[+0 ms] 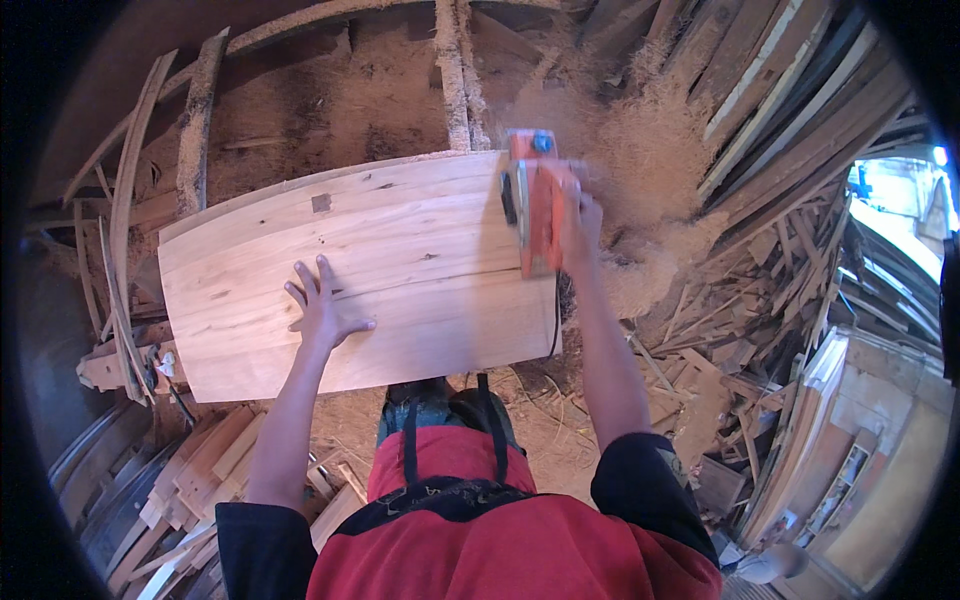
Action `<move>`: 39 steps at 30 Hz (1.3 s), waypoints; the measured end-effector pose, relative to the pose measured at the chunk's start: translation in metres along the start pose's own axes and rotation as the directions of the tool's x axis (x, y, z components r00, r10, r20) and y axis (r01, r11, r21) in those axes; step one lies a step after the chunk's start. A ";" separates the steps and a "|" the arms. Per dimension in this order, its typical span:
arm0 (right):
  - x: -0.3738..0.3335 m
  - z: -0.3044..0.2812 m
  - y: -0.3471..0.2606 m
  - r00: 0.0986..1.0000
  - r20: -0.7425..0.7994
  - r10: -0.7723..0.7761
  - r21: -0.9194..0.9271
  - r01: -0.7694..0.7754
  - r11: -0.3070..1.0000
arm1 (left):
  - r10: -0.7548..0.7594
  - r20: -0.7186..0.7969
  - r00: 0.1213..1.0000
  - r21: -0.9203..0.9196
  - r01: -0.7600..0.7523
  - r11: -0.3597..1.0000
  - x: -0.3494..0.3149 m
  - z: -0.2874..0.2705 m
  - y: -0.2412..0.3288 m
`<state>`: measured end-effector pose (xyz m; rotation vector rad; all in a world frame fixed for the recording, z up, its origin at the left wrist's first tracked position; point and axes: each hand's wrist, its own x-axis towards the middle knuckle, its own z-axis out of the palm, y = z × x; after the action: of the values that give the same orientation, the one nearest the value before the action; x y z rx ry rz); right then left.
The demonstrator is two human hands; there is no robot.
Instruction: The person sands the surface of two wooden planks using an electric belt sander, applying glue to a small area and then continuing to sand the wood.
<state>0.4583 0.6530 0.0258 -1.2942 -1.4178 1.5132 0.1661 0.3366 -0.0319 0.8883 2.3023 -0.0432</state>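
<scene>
A broad, pale wooden panel (420, 300) lies in front of me, with dark knots and a small square patch near its far edge. My left hand (322, 308) rests flat on the panel, left of its middle, with the fingers spread. At the right end, my right hand (580, 228) is wrapped round the handle of an orange electric planer (540, 215), slightly blurred by motion. The planer sits on the panel's right edge, its blue knob at the far end. A dark cord hangs down by the panel's right corner.
Sawdust and shavings (655, 150) heap up beyond the planer. Long boards (790, 130) lean at the far right, above a pile of wood offcuts (740, 340). Narrow timbers (198, 120) stand beyond the panel at the left. More stacked wood pieces (215, 460) lie near left.
</scene>
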 end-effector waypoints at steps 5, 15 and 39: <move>0.011 0.015 -0.023 0.997 0.035 -0.073 -0.215 0.078 0.974 | -0.027 -0.110 0.994 0.093 0.037 0.995 -0.017 -0.012 0.025; -0.242 -0.045 -0.044 0.843 0.520 0.141 -0.718 0.341 0.607 | 0.814 0.253 0.523 -0.547 -0.616 0.566 -0.097 -0.084 0.223; -0.293 -0.053 -0.040 0.825 0.547 0.143 -0.689 0.346 0.637 | 0.615 -0.186 0.766 -0.125 -0.640 0.758 -0.110 -0.088 0.159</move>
<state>0.5824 0.4003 0.1300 -1.1921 -2.7134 1.2671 0.2732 0.4163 0.1336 1.5613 1.9589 0.5288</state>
